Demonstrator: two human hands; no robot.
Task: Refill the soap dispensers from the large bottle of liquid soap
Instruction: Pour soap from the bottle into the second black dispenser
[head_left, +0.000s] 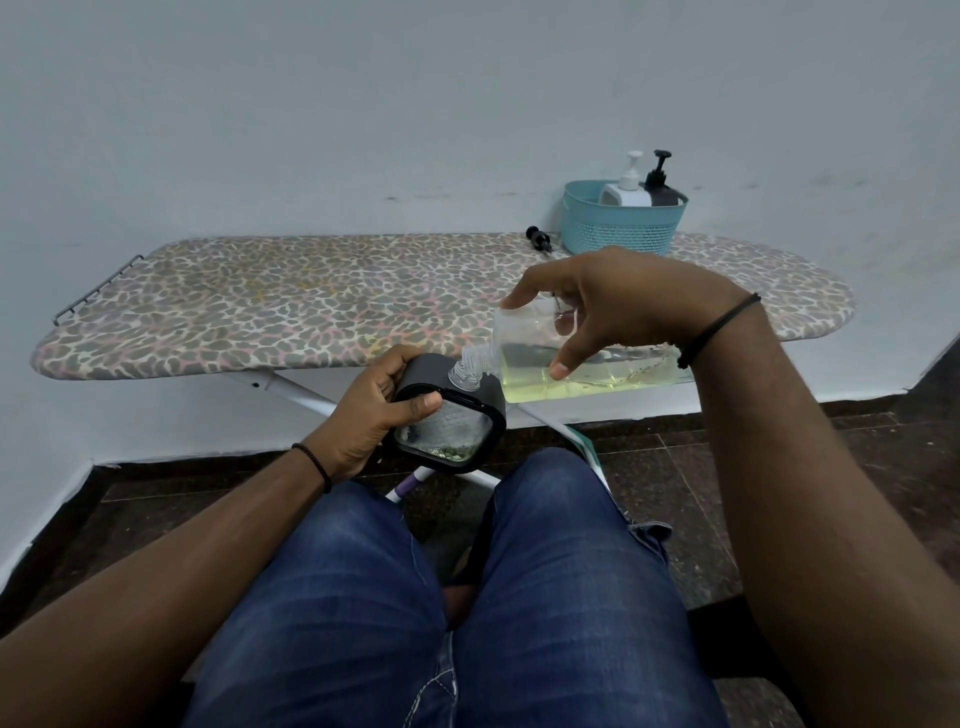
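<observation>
Partly, right hand (618, 301) hides tilted bottle (582, 364) over dispenser (452, 415).

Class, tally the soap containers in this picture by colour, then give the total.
Clear: 1, the large bottle held by the right hand
Black: 2, the dispenser held by the left hand and the black dispenser in the basket
White: 1, the white dispenser
Total: 4

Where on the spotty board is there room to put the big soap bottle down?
The ironing board shows bare cover from its left end across the middle. The far right is crowded: the teal basket holding two pump dispensers, with a loose black pump lying just left of it.
</observation>
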